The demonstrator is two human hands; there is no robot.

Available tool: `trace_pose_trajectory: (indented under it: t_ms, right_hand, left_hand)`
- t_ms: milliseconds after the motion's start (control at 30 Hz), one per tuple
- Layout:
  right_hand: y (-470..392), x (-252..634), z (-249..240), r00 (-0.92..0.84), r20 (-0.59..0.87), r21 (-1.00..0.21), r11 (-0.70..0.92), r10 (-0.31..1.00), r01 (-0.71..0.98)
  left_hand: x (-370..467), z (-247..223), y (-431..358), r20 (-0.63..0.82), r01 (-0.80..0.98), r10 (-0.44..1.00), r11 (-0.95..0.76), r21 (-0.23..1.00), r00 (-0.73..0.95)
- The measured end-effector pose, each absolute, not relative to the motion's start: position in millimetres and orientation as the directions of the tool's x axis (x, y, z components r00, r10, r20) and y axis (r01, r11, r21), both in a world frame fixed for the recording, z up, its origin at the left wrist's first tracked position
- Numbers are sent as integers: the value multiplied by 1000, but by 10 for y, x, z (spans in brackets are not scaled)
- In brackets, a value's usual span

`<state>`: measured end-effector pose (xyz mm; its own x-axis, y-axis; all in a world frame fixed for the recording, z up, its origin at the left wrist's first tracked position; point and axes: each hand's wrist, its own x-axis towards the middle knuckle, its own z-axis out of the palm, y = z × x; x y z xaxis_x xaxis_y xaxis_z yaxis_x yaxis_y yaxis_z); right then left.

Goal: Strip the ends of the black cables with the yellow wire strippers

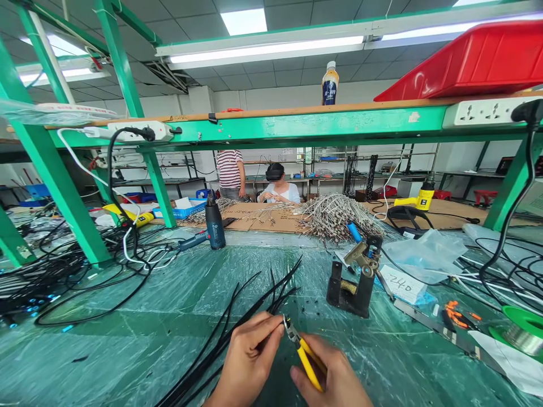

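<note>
My right hand (333,367) is wrapped round the yellow handles of a pair of cutting pliers (306,362). The pliers' metal jaws point up and left, meeting the fingertips of my left hand (254,350). My left hand is closed in a pinch on what looks like the end of a black cable; most of it is hidden by the fingers. Several black cables (229,322) lie on the green table below and beside my left hand, with their loose ends fanning out away from me. Small dark scraps lie on the table near the pliers.
A black stand with a soldering iron (354,282) is at the right, near a solder spool (524,333) and orange-handled tool (458,314). A heat gun (215,223) stands ahead. Grey cables (339,215) are heaped behind. A green shelf beam (297,127) crosses overhead; two people are beyond.
</note>
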<state>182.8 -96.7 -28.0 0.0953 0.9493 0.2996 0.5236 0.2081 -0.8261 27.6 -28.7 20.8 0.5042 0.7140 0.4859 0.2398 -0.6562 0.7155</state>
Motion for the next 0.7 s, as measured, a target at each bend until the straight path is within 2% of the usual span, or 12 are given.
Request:
trace_pose_trajectory:
  t_ms: [167, 367, 567, 700]
  right_hand:
    - [-967, 1817, -357, 106, 338, -776, 214, 935, 594]
    - [-993, 1874, -367, 208, 529, -558, 153, 822, 815]
    - [-998, 1995, -231, -18, 574, -317, 243, 819, 917]
    - [-1012, 2023, -226, -49, 540, -272, 229, 840, 934]
  left_hand:
    - [279, 199, -287, 473, 233, 733, -632, 739, 489]
    - [248, 226, -270, 343, 222, 854, -449, 866, 391]
    - [268, 254, -287, 209, 80, 882, -266, 961, 422]
    - [265, 225, -295, 185, 56, 867, -237, 970, 462]
